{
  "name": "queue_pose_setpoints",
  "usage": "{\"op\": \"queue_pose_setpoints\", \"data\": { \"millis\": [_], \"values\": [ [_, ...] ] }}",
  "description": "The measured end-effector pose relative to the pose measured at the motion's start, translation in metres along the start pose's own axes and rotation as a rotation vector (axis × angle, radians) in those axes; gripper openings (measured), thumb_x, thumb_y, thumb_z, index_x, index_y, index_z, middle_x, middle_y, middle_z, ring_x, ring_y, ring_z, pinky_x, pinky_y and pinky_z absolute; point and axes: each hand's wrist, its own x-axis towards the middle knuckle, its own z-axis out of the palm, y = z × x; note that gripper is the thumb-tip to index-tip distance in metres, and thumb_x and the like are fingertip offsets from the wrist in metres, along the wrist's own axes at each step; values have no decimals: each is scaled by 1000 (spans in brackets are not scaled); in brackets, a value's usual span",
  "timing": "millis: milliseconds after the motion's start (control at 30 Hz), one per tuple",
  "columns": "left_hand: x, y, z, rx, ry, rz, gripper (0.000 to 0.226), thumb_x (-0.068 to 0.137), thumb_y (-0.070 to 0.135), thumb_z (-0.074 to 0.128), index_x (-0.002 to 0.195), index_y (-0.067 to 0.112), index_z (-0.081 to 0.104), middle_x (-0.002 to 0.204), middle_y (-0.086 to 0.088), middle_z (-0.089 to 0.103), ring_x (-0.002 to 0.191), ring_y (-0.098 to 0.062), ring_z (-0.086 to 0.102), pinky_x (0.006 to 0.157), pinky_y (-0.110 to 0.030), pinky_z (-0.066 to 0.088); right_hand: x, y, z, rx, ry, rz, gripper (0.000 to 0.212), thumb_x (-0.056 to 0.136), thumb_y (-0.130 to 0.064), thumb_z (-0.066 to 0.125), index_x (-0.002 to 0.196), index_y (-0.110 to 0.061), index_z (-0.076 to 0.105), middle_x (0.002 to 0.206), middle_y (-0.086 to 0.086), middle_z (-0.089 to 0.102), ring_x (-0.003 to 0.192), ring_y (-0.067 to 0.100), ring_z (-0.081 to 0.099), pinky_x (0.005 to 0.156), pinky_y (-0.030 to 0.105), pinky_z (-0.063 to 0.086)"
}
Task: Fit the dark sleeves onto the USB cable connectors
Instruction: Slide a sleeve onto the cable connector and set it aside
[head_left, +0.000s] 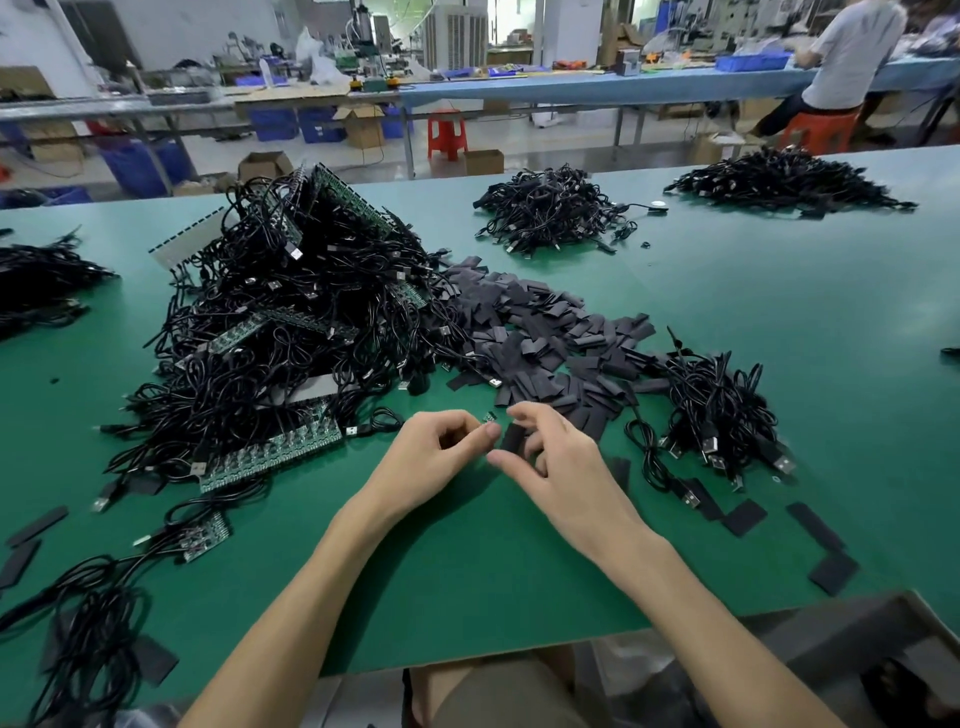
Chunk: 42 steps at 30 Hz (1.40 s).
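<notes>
Dark sleeve (511, 439), between right fingers (531, 414) (connector (490, 417) left)

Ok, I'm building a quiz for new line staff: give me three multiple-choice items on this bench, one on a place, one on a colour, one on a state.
1. Where does the sleeve pile lie? A. right of the cable heap B. in a bin C. on a stool
2. The table is: A. blue B. grey C. green
3. The right hand: A. lies flat B. pinches a sleeve C. hangs empty
Key: 1A, it abuts the heap's right side; 2C, green throughout; 3B, fingertips pinch it beside the connector in the left hand.
</notes>
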Motion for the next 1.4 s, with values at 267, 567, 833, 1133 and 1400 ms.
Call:
{"op": "queue_pose_setpoints", "data": {
  "millis": [267, 567, 833, 1133, 1400],
  "values": [
    [-2, 1, -6, -124, -148, -11, 7, 94, 13, 74, 89, 9, 78, 74, -11, 69, 64, -8, 49, 62, -22, 38, -4, -1, 1, -28, -72, -154, 39, 93, -31, 74, 126, -18, 56, 102, -20, 47, 78, 0, 53, 80, 19, 46],
    [0, -3, -6, -68, -155, 27, 12, 95, 9, 70, 85, 14, 74, 76, 7, 70, 71, -5, 57, 70, -23, 44, 7, 9, -7, 559, -145, 161, 26, 85, -2, 79, 104, -7, 62, 80, 9, 68, 63, 19, 71, 61, 28, 57],
    [-1, -2, -4, -28, -116, 58, 9, 95, 19, 71, 87, 16, 74, 82, 1, 72, 74, -8, 59, 72, -27, 45, 8, 11, -10, 665, -81, 206, 24, 87, -3, 78, 102, 0, 59, 74, 19, 73, 59, 25, 69, 59, 30, 56],
    [-4, -1, -2, -17, -84, 80, 14, 87, 28, 77, 99, 23, 81, 87, -9, 72, 80, -33, 63, 76, -48, 49, 8, 12, -9, 658, -34, 216, 26, 88, -9, 80, 101, 0, 60, 75, 18, 73, 57, 23, 70, 57, 28, 55],
    [-6, 0, -2, -16, -34, 74, 20, 82, 35, 77, 96, 23, 83, 81, -3, 74, 68, -20, 61, 66, -37, 48, 10, 16, -6, 622, -129, 199, 19, 91, -16, 77, 102, -4, 67, 87, 9, 79, 66, 31, 73, 64, 35, 59]
  ]
}}
